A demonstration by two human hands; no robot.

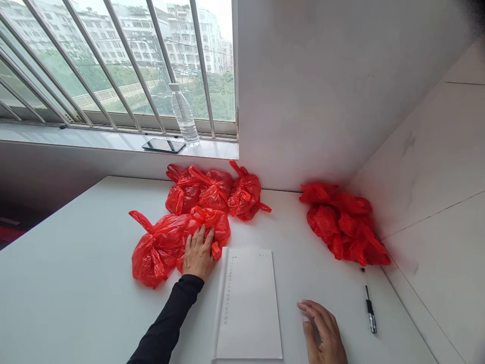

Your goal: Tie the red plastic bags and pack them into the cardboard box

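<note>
My left hand (199, 253) lies with its fingers outstretched on a knotted red plastic bag (209, 218). To its left sits another tied red bag (155, 258), pressed close against it. Three more knotted bags (214, 189) stand in a row behind, near the wall. My right hand (324, 331) hovers over or rests on the table at the lower right, fingers half bent and apart, with nothing in it. Between my hands lies an open notebook (252, 308), with a column of small handwriting down the left of its page.
A heap of red plastic bags (341, 222) lies against the right wall. An uncapped pen (370, 311) is on the white table (76, 283), its cap (362, 270) just beyond. On the windowsill are a phone (163, 145) and a water bottle (184, 116).
</note>
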